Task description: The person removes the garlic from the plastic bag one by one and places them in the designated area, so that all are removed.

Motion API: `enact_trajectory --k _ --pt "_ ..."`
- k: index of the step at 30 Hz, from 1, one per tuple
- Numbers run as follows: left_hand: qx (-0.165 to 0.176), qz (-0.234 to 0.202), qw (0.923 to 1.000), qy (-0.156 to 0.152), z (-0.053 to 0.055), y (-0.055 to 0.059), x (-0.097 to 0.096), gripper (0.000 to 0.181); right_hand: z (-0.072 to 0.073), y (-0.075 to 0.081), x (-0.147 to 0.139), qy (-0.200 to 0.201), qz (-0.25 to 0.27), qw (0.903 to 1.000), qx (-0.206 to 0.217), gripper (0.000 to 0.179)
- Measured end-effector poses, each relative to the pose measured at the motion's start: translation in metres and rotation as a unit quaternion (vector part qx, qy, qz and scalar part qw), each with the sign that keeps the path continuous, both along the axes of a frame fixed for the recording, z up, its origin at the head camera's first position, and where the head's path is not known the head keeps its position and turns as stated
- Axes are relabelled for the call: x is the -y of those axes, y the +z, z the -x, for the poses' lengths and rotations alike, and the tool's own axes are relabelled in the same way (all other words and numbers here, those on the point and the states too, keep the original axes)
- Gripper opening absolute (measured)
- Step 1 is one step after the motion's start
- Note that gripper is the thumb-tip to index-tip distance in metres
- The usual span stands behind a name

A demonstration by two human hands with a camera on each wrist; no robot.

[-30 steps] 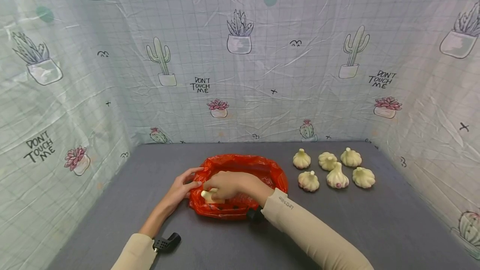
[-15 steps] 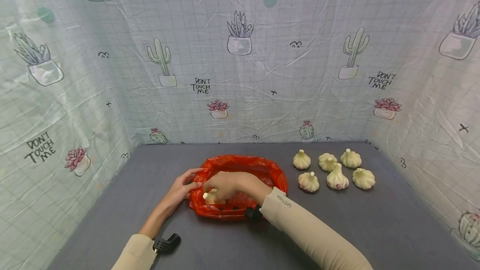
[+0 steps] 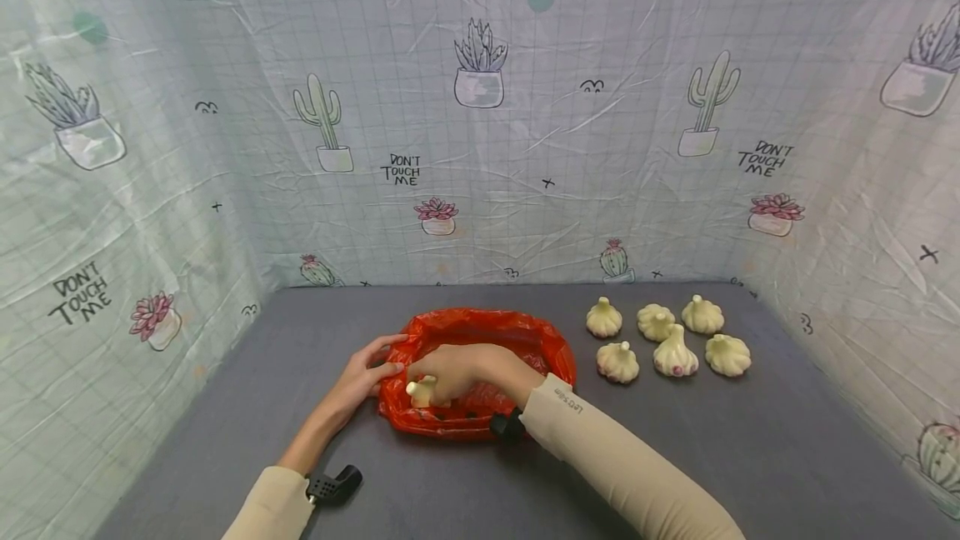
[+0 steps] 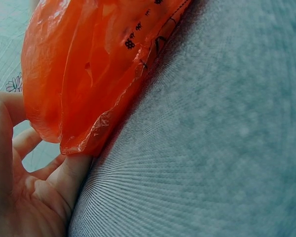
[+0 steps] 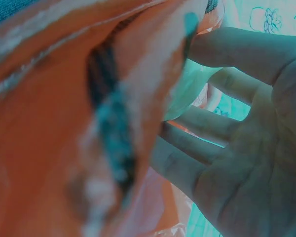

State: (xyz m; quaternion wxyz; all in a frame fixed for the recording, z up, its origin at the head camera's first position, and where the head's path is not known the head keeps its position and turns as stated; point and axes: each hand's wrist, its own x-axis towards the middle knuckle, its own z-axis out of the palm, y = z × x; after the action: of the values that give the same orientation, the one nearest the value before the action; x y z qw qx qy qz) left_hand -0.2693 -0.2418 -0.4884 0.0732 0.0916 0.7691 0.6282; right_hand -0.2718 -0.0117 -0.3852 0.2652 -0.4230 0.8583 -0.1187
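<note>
An open-mouthed red plastic bag (image 3: 551, 348) with black print lies in the middle of the grey table. Inside its left part my right hand (image 3: 446, 369) holds a garlic bulb (image 3: 422, 392) from above, the stem pointing toward the left. In the right wrist view the bulb (image 5: 190, 86) shows pale beyond the fingers, and the near bag wall (image 5: 49, 148) covers much of the picture. My left hand (image 3: 363, 369) rests against the bag's left side, fingers and thumb extended along the rim. The left wrist view has its fingers lying against the plastic (image 4: 79, 74).
Several more garlic bulbs stand at the right: one (image 3: 603, 319) at the back, one (image 3: 617, 362) in front of it, and others (image 3: 727, 355) further right. A patterned curtain (image 3: 480, 157) closes off the table's back and sides.
The right hand and garlic bulb have shifted very slightly right inside the bag. The left hand and the other bulbs stay where they were.
</note>
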Motion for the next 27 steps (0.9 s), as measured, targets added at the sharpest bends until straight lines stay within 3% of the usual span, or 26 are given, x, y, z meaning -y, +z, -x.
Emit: enact_trajectory --k 27 --pt "-0.008 -0.015 0.9995 -0.027 0.000 -0.001 0.001 0.053 0.003 0.006 -0.011 0.026 0.027 0.9967 -0.071 0.049"
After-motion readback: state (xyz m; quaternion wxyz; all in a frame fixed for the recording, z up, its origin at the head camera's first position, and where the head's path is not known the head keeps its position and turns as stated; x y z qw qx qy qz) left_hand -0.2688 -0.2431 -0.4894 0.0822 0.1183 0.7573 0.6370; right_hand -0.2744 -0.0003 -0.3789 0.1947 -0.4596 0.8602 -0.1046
